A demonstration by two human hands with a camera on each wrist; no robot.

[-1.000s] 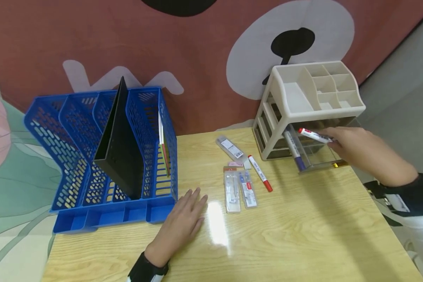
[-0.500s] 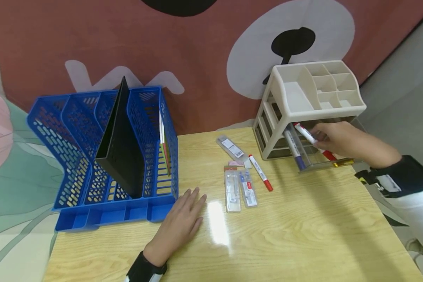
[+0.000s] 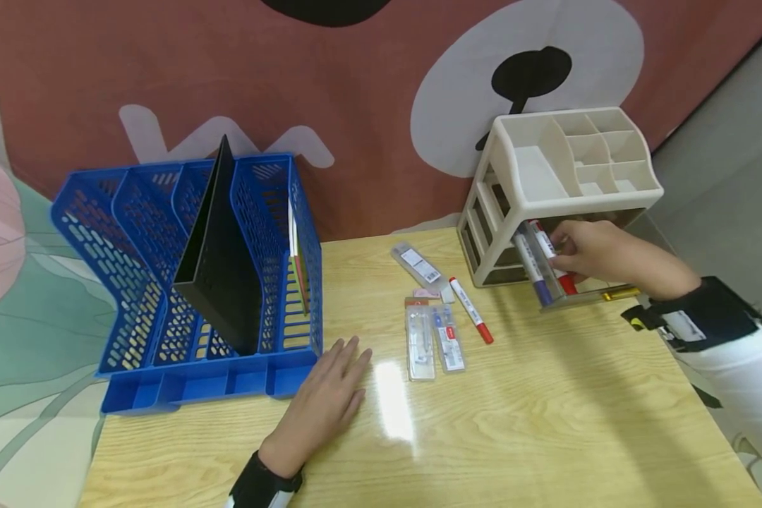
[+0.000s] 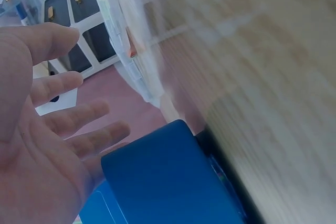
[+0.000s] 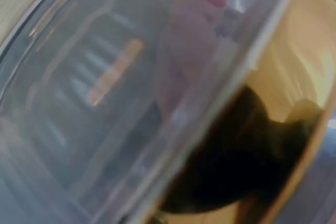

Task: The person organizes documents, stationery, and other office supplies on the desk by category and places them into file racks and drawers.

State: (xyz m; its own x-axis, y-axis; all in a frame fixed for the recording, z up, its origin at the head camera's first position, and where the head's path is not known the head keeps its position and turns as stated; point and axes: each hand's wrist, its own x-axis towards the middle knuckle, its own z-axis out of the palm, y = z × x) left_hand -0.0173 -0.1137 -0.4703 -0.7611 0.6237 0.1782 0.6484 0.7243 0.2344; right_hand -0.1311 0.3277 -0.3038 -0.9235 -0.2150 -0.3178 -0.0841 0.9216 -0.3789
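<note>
My right hand [image 3: 593,248] reaches into the pulled-out clear drawer [image 3: 584,300] of a cream desk organizer [image 3: 514,169]. Its fingers pinch a white marker with a red cap [image 3: 546,243], which lies slanted beside a white marker with a purple cap [image 3: 530,267]. In the right wrist view the drawer's clear wall [image 5: 100,129] blurs the fingers, and a gold handle [image 5: 286,61] fills the right side. My left hand [image 3: 322,398] rests palm down on the table, fingers spread, near the front corner of a blue file rack [image 3: 286,381].
Between rack and organizer lie another red-capped marker [image 3: 471,310], several clear packs, including one with a label [image 3: 417,264], and a pink eraser-like piece [image 3: 425,293]. A black folder [image 3: 225,282] stands in the rack, with thin booklets [image 3: 297,264] to its right. A patterned cloth [image 3: 355,85] hangs behind.
My right hand has moved left and lowered the red-capped marker into the drawer, turning it steeper beside the purple-capped one. My left hand has stayed in place.
</note>
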